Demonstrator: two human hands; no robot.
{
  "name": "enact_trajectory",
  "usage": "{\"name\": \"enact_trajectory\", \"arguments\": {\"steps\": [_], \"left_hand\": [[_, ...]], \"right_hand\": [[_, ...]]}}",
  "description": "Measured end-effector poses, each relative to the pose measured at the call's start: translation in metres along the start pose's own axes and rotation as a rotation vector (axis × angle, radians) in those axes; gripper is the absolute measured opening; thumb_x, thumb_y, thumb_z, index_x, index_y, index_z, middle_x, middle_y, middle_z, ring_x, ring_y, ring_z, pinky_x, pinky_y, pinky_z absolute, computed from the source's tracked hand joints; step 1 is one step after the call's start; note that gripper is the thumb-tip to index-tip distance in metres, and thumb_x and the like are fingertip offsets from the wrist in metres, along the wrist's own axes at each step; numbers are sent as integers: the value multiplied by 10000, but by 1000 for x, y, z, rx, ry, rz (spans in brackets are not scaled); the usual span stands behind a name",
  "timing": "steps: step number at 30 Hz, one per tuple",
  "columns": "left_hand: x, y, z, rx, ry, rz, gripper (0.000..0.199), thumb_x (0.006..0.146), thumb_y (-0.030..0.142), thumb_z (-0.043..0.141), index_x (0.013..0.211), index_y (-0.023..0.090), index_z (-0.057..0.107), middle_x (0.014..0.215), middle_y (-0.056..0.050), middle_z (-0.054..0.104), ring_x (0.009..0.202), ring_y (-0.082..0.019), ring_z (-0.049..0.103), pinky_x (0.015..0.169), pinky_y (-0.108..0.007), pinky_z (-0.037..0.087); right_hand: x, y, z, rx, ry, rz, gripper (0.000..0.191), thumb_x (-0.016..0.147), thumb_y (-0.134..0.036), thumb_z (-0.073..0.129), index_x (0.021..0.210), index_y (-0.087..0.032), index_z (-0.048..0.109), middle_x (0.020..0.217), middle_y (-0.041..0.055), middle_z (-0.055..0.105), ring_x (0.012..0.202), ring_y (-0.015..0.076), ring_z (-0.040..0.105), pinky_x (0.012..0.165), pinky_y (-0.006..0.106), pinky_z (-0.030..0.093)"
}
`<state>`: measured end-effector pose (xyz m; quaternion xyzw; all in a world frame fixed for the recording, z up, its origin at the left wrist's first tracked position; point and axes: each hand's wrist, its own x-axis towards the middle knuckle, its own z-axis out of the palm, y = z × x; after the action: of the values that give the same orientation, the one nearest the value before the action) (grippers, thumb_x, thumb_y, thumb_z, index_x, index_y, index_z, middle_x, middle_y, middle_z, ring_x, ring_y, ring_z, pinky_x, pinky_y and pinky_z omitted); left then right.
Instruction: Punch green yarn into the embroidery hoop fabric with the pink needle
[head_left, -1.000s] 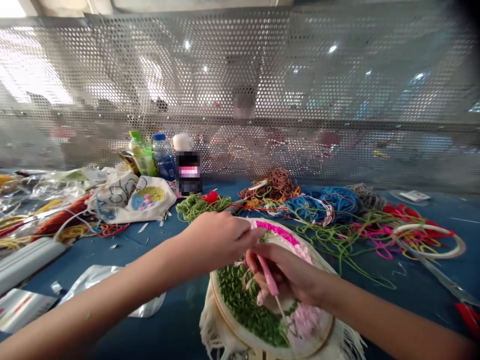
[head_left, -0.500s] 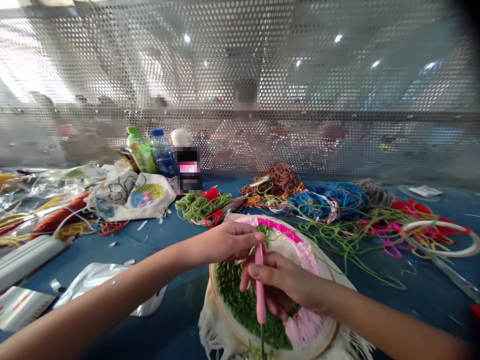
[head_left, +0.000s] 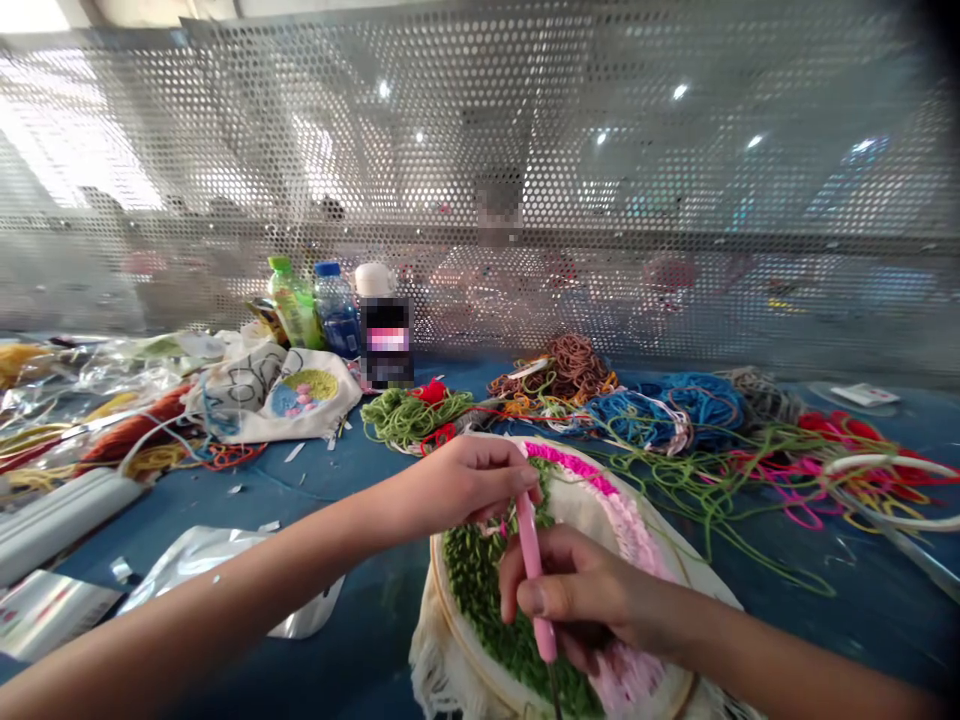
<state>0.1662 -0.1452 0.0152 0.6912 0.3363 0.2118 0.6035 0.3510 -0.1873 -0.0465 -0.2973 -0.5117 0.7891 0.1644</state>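
Observation:
My right hand (head_left: 574, 590) is closed around the pink handle of a punch needle (head_left: 531, 545), whose metal shaft points down toward me. At the handle's upper end, the fingers of my left hand (head_left: 487, 478) are pinched together; what lies between them is hidden. Both hands are over a round embroidery hoop (head_left: 442, 590) with off-white fabric stretched in it. Dark green yarn loops (head_left: 480, 590) fill its left side. A pink band (head_left: 577, 465), bright at the top and pale lower down, curves along the right. Frayed cloth hangs outside the hoop.
Behind the hoop lie green yarn (head_left: 412, 415), brown yarn (head_left: 574, 365) and blue yarn (head_left: 675, 408). Several bottles (head_left: 337, 315) stand before a perforated metal screen (head_left: 637, 200). Another embroidered cloth (head_left: 345, 385) and a silver packet (head_left: 202, 560) are at left; a white ring (head_left: 900, 462) is at right.
The punch needle has tilted, its lower end swinging to the right in view. My left hand stays by its top. The whole scene has shifted slightly right and down.

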Motion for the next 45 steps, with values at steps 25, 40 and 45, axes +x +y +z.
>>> {"name": "enact_trajectory", "arguments": {"steps": [25, 40, 45], "left_hand": [[-59, -43, -40, 302, -81, -428, 495, 941, 623, 271, 888, 204, 530, 518, 30, 568, 314, -109, 439, 320, -201, 340], [-59, -58, -42, 58, 7, -424, 460, 834, 613, 566, 769, 162, 631, 415, 79, 470, 236, -55, 319, 229, -158, 214], [-58, -61, -38, -86, 116, -393, 302, 844, 477, 574, 839, 176, 599, 491, 84, 504, 280, -49, 336, 263, -162, 205]], "right_hand": [[3, 0, -6, 172, 55, -257, 210, 792, -304, 708, 903, -129, 678, 729, 33, 677, 502, 92, 609, 378, 153, 492], [4, 3, -4, 168, 106, -289, 192, 784, -304, 708, 847, -124, 694, 689, 38, 671, 497, 91, 585, 405, 165, 498], [6, 4, -5, 143, 243, -365, 215, 772, -328, 737, 862, -136, 704, 736, 45, 674, 612, 99, 606, 529, 178, 525]]}}
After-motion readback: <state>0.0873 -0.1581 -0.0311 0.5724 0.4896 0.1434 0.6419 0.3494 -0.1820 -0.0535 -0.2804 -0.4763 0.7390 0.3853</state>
